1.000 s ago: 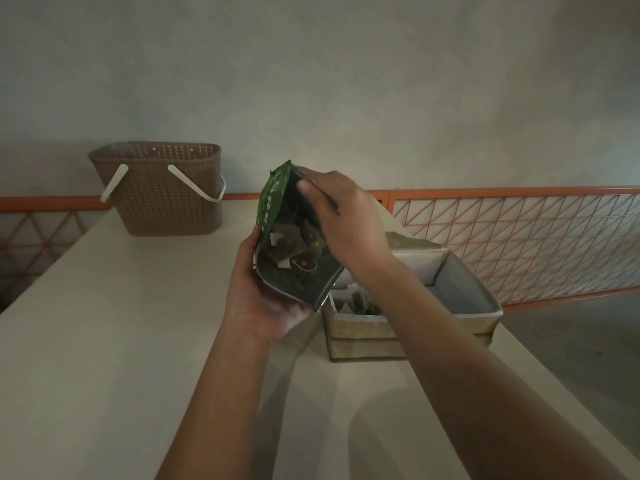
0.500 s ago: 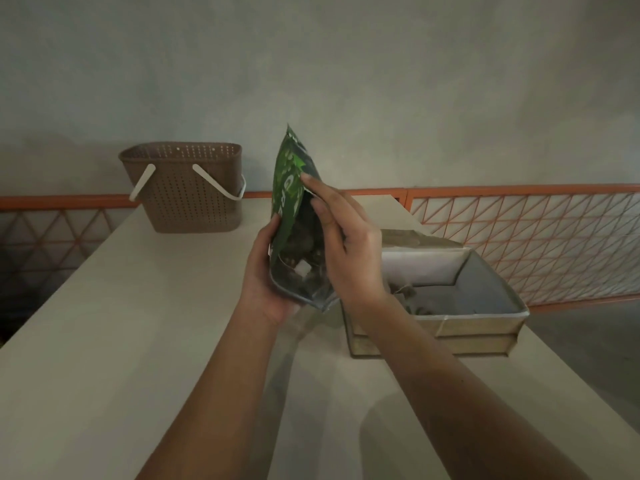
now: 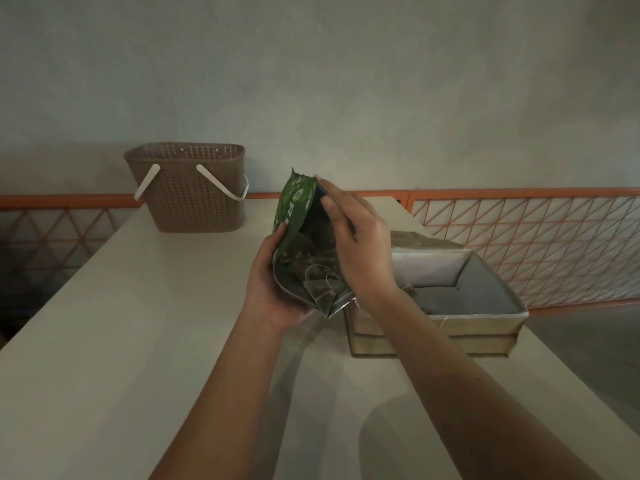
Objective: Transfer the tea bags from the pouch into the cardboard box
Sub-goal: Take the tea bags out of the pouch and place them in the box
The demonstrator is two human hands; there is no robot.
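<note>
Both hands on green pouch, held above table just left of cardboard box. My left hand grips its underside; right hand pinches top edge. Tea bags visible at the mouth.

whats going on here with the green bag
A person is emptying a green pouch of tea bags over a table. The left hand grips the pouch from below, tilted up, while the right hand holds its upper edge. The cardboard box sits open just to the right.
</note>
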